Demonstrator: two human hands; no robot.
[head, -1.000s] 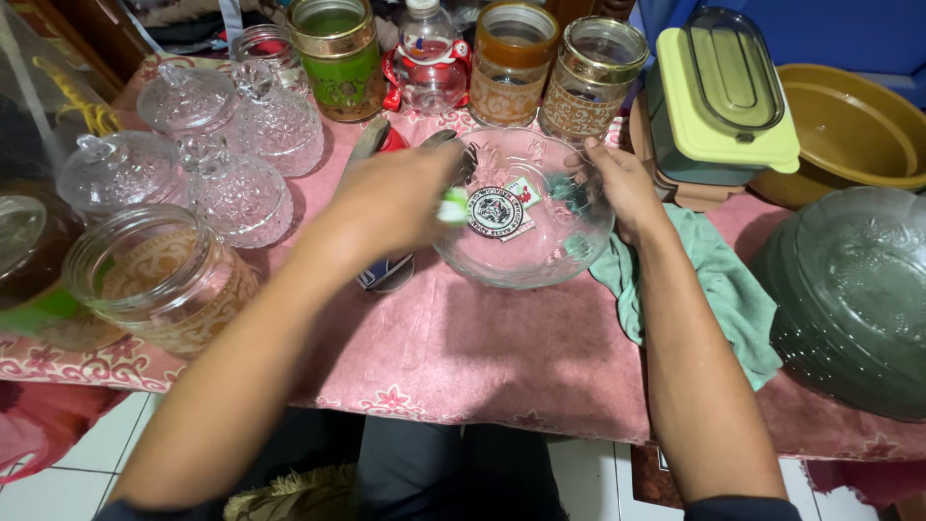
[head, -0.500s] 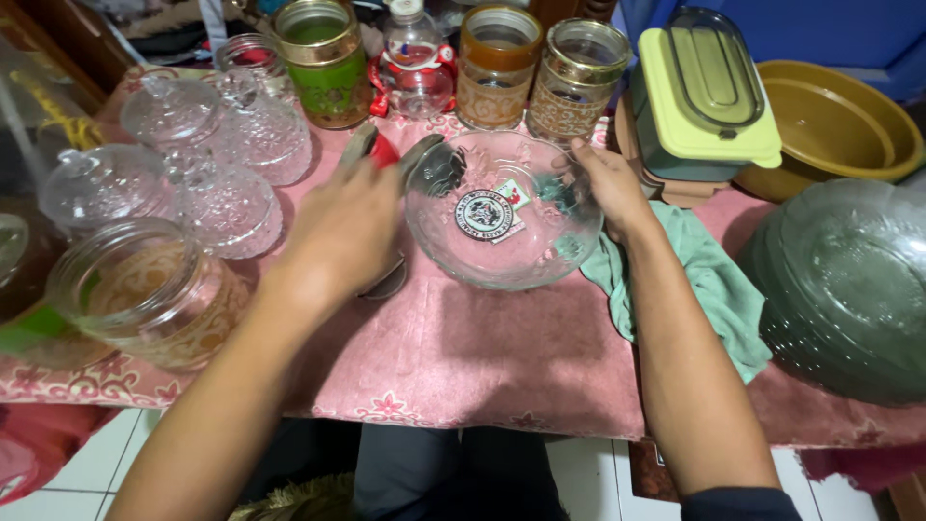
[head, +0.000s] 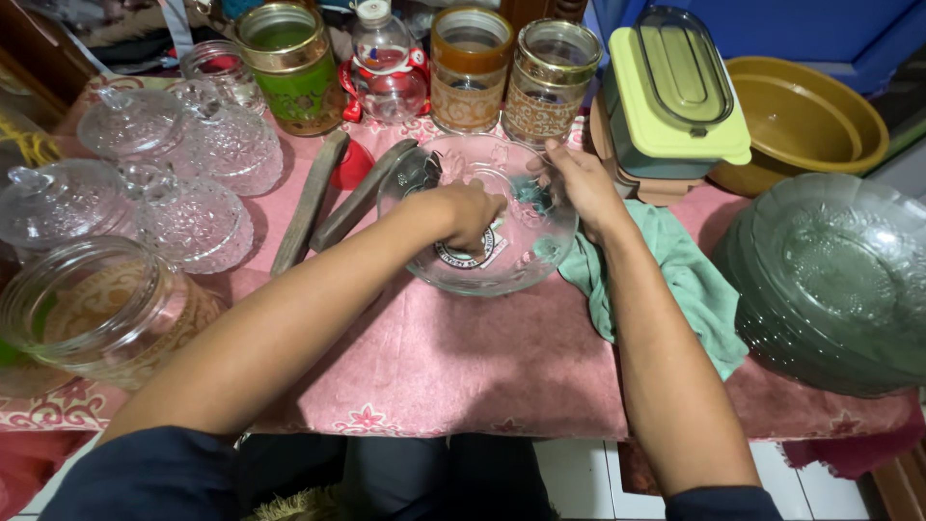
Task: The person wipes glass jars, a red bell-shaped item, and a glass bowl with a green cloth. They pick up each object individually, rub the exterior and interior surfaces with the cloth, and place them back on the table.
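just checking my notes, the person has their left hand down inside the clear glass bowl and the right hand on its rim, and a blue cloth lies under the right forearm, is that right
Not quite: the cloth under the right forearm is green, not blue, as the head view shows. The rest holds: the left hand is down inside the clear glass bowl and the right hand is on its rim.

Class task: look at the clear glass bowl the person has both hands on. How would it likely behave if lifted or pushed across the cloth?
The glass bowl is probably rigid and fairly heavy, being thick clear glass. Its smooth wall looks slippery, perhaps why the right hand grips the rim while the left hand presses inside. It would likely drag on the pink tablecloth.
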